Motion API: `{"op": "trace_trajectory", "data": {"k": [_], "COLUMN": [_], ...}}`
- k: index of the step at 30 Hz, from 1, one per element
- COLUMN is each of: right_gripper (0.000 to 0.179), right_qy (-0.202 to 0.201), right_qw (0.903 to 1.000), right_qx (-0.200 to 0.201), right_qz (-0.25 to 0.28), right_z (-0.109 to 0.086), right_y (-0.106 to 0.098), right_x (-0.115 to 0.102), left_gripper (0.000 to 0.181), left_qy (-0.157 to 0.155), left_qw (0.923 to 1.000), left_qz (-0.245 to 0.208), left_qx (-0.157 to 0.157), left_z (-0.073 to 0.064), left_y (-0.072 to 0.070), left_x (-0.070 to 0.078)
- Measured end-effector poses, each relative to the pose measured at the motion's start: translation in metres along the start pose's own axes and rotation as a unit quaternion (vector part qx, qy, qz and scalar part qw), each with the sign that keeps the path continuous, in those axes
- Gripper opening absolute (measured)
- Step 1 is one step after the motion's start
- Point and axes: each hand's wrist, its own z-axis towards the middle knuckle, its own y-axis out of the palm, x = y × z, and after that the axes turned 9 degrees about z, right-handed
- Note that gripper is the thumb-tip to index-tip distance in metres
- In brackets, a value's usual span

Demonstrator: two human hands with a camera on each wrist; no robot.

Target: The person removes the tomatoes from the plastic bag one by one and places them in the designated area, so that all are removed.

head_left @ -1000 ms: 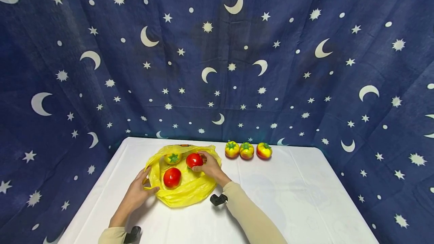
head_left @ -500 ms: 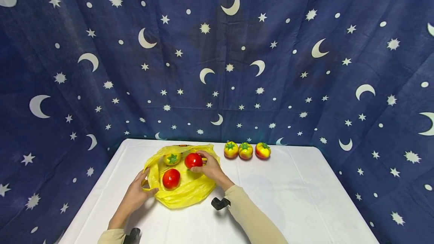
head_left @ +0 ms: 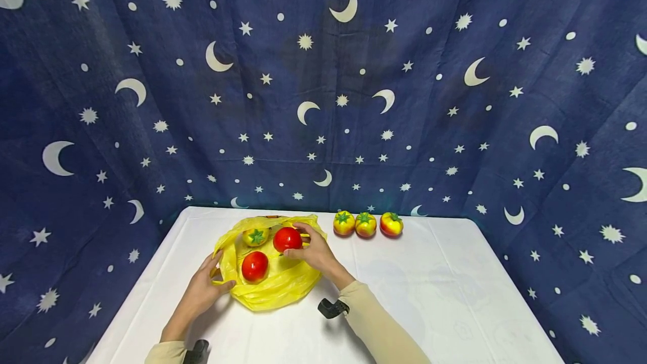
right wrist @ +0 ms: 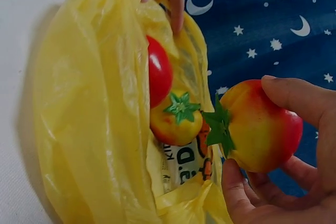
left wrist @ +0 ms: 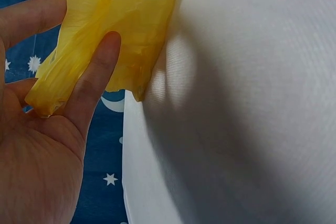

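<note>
Head view is bright, wrist views dimmer — red fruits (head_left: 255, 267) glint.

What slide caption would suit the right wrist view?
Right hand grips one fruit at the mouth of a yellow bag, two more fruits inside.

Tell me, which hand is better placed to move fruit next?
Probably the right hand: it grips a fruit at the yellow bag, while the left hand holds its edge.
</note>
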Motion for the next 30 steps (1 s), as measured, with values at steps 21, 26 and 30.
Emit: {"op": "trace_trajectory", "data": {"k": [21,26,30], "right_gripper": [0.063,0.065,0.070], "right_qy": [-0.034,-0.043,-0.039], "right_qw": [0.9967,0.9970,0.9975], "right_qx": [-0.025,-0.025,-0.016], "right_qz": [0.070,0.059,0.057], "right_z": [-0.019,-0.025,-0.026], "right_y": [-0.019,-0.026,-0.031], "right_x": [-0.023,-0.028,-0.029], "left_gripper": [0.095,0.094,0.094], "left_qy": [-0.003,-0.001,-0.001], "left_qw": [0.9999,0.9999,0.9999], "left_qz": [-0.011,-0.010,-0.012], "left_qx": [-0.007,-0.005,-0.006], "left_z": [-0.002,-0.001,-0.001], "left_y": [-0.003,-0.002,-0.002], "left_x": [0.002,0.002,0.002]}}
